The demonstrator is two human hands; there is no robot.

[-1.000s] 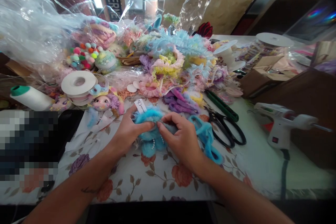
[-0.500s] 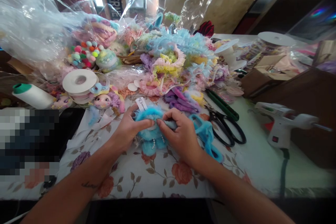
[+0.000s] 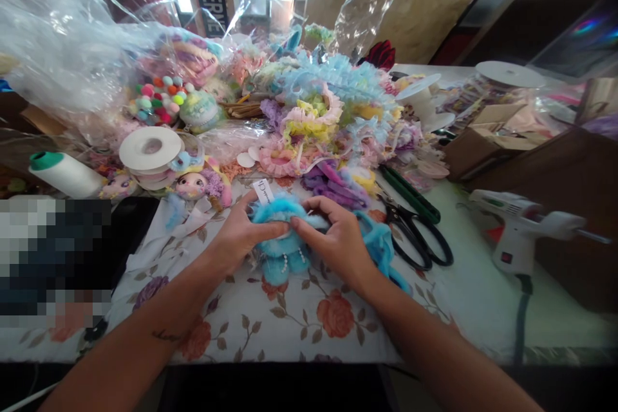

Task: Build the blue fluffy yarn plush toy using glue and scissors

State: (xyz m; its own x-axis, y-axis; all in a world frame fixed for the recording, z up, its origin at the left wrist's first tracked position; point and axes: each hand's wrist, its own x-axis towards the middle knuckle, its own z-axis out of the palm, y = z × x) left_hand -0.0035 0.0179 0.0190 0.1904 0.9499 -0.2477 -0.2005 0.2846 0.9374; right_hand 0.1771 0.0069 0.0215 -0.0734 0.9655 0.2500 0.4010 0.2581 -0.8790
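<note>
Both hands grip a small fluffy blue doll [image 3: 280,261] just above the flowered cloth. My left hand [image 3: 244,228] wraps round its left side, thumb pressed on the front. From the right, my right hand [image 3: 333,232] holds the doll, its thumb tip close to the left thumb. Strings of white beads hang on the doll's lower part, and a white printed tag [image 3: 262,192] sticks up behind it. Much of the doll's upper front lies hidden under the thumbs. Beside my right wrist lies a bundle of blue felt-like strips [image 3: 379,241].
Black-handled scissors [image 3: 415,238] and a green cutter [image 3: 412,194] lie to the right, with a white glue gun [image 3: 519,225] beyond. At the left are a ribbon spool [image 3: 135,148], a thread cone [image 3: 67,174] and doll heads [image 3: 193,185]. Ruffled lace trims [image 3: 333,87] pile up behind.
The right hand's fingers have shifted from a curled pinch to a wider hold, with the thumb laid on the doll's front. The left hand keeps its grip.
</note>
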